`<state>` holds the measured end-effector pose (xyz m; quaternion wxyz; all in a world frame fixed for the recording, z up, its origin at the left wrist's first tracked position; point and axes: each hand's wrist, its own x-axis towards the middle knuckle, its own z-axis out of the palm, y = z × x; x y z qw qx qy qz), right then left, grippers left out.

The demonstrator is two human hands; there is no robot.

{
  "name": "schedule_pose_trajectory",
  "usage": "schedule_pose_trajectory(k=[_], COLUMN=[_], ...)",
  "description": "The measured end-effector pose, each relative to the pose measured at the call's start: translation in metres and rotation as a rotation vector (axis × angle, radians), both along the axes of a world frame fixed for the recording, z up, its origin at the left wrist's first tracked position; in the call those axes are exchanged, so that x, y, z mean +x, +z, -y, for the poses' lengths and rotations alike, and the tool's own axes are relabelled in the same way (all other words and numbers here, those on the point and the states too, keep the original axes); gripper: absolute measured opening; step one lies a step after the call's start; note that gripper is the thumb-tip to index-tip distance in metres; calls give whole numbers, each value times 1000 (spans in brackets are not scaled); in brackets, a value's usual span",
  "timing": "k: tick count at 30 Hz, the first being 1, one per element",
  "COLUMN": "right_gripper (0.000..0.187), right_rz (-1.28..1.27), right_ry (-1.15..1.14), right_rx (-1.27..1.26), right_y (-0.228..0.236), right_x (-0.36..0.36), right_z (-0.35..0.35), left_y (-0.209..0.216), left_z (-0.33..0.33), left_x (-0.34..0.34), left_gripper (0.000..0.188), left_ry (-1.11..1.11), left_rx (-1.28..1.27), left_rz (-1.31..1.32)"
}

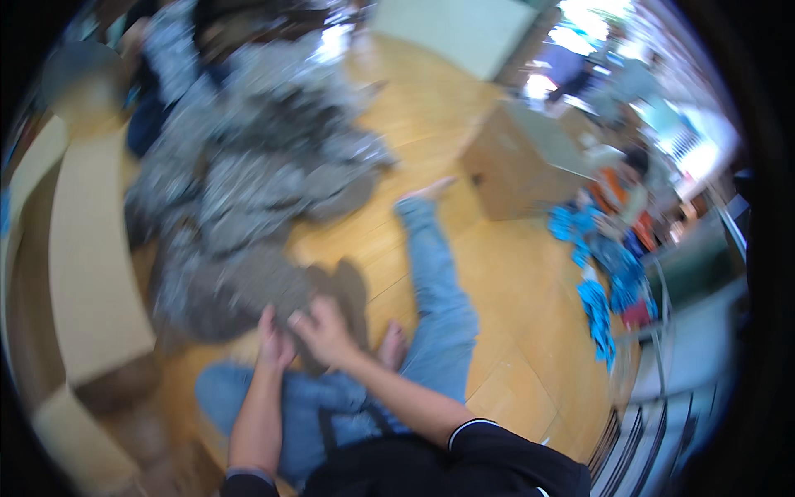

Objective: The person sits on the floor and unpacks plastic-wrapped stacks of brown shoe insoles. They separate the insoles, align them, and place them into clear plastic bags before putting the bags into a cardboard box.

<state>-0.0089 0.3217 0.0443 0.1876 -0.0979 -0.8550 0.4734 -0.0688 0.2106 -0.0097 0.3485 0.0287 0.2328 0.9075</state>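
Note:
Both my hands are together over my lap, somewhat smeared by motion. My left hand [276,341] has its thumb and fingers closed at the near edge of a grey, flat, soft-looking piece [269,280]. Close beside it, my right hand [325,333] is closed at the same piece's right side; its fingertips are blurred. Under and right of that hand lie more grey pieces with rounded ends [351,290]. Ahead of them a big heap of similar grey pieces in clear plastic wrapping [257,178] spreads over the floor.
My legs in blue jeans [435,282] rest on the wooden floor [517,331]. Open cardboard flaps [95,248] stand at the left. A cardboard box [517,161] sits ahead right, with a person beside it near bright blue bundles [596,306]. Another person is at the far left.

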Motion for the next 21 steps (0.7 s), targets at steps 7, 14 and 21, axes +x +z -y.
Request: schedule_pose_trajectory(k=[7, 14, 21], right_gripper=[30, 56, 37], right_rz=[-23, -168, 56], right_ry=[-32, -213, -150], right_rx=[-580, -557, -159], right_y=[-3, 11, 2], right_x=[8, 13, 19], right_z=[-7, -34, -18], left_y=[-3, 2, 8], left_z=[10, 14, 8], left_x=[-1, -3, 0], left_gripper=[55, 49, 51], left_ry=[-58, -71, 1], left_rx=[-26, -14, -109], left_rz=[61, 42, -42])
